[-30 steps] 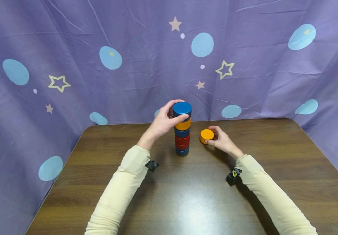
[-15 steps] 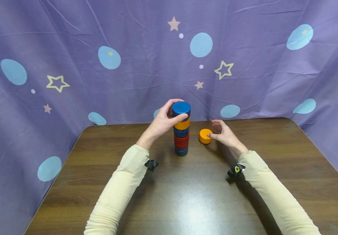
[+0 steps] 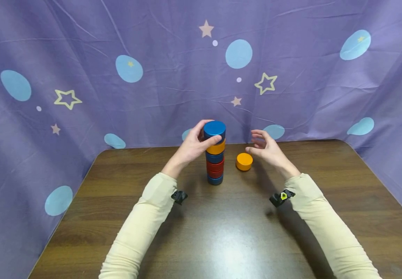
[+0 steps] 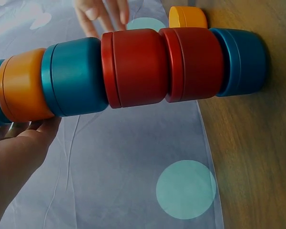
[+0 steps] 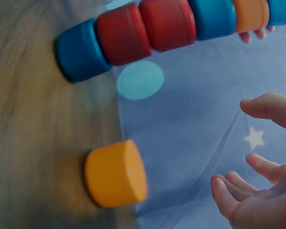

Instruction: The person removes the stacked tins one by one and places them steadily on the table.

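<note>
A column of small round lidded tins stands upright on the wooden table [image 3: 201, 232]. From the bottom its colours run blue, red, red, blue, orange, blue. My left hand [image 3: 193, 144] holds the top blue tin [image 3: 215, 128], with the thumb across its near side close to the orange tin [image 4: 26, 86] beneath. One loose orange tin [image 3: 244, 161] sits on the table to the right of the column. Up and to the right of that tin is my right hand [image 3: 268, 151], fingers spread and touching nothing; the right wrist view shows a gap between hand and loose tin [image 5: 115, 174].
A purple curtain [image 3: 173, 89] with stars and pale blue ovals hangs right behind the table's back edge. Both wrists carry small black devices, the left one [image 3: 179, 197] and the right one [image 3: 282, 197]. Light glares off the table's front middle.
The right hand has let go of the loose orange tin and moved up and slightly right, away from it. The left hand keeps its hold at the top of the column.
</note>
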### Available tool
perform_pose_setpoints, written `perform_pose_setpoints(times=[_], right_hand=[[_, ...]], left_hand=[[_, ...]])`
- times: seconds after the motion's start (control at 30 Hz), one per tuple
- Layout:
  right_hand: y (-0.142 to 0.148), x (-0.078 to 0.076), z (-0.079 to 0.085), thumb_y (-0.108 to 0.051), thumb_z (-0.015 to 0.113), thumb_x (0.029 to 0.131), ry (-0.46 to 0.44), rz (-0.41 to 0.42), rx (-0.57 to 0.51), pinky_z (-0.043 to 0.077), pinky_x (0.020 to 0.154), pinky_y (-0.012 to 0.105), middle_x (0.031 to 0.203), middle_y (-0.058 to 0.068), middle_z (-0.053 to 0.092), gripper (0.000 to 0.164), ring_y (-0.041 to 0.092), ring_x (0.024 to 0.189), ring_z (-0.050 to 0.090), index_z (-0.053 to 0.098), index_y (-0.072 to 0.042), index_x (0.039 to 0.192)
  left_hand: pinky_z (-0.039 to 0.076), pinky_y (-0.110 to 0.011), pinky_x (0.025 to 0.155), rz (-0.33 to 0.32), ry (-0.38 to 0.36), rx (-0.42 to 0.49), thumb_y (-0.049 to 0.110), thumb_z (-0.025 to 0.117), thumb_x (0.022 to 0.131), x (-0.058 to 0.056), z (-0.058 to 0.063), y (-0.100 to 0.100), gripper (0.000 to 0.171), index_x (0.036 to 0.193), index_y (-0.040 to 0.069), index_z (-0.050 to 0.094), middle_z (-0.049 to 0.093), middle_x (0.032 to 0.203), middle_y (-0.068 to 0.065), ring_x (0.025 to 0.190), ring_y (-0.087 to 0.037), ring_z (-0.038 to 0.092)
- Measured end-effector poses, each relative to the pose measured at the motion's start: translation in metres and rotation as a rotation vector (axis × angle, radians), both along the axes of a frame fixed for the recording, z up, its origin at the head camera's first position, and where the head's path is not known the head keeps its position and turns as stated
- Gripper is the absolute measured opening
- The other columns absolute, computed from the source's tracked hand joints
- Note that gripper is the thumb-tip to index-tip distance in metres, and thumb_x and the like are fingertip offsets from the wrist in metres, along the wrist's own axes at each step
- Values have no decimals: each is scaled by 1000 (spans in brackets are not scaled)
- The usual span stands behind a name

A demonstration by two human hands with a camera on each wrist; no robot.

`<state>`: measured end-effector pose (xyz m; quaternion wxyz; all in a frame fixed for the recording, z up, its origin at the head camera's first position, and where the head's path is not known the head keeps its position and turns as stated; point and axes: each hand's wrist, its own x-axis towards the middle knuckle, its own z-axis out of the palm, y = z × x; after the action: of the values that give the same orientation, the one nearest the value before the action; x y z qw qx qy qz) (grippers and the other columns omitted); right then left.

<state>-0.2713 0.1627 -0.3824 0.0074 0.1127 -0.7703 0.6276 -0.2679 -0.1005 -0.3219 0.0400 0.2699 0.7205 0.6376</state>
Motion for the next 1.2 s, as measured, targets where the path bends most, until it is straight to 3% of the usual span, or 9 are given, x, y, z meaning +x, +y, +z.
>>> perform_pose_setpoints(times=[0.27,0.47,0.73,1.0,1.2], right_hand=[[-7,5,19,2,69,84,49,45,-16,31,109,42,141,23,38,66,36,131,40,35,2,141],[-14,10,33,3,70,83,98,78,-21,32,109,40,140,21,42,66,33,129,43,37,3,140],[-23,18,54,5,70,83,160,137,-17,33,108,39,139,20,44,64,32,129,45,39,3,138],[-33,24,72,0,71,84,222,212,44,33,108,38,140,16,46,62,28,130,45,40,0,138],[-43,27,81,-3,71,86,238,265,102,33,109,38,138,13,48,57,26,131,44,44,-1,136]], left_hand=[[47,-41,94,-17,-31,10,6,63,94,2,-2,-3,46,136,3,43,58,125,-17,109,-28,58],[44,-40,99,10,-44,-3,5,64,93,3,-10,-6,49,137,3,42,55,132,-15,118,-27,55],[43,-40,100,18,-62,-2,1,69,87,3,-20,-8,58,138,2,41,54,133,-17,119,-29,54],[43,-40,99,26,-87,-27,6,68,89,4,-25,-9,57,140,5,41,54,134,-13,118,-28,55],[43,-40,100,-3,-74,-27,7,66,91,4,-27,-7,54,141,5,43,54,133,-13,118,-27,54]])
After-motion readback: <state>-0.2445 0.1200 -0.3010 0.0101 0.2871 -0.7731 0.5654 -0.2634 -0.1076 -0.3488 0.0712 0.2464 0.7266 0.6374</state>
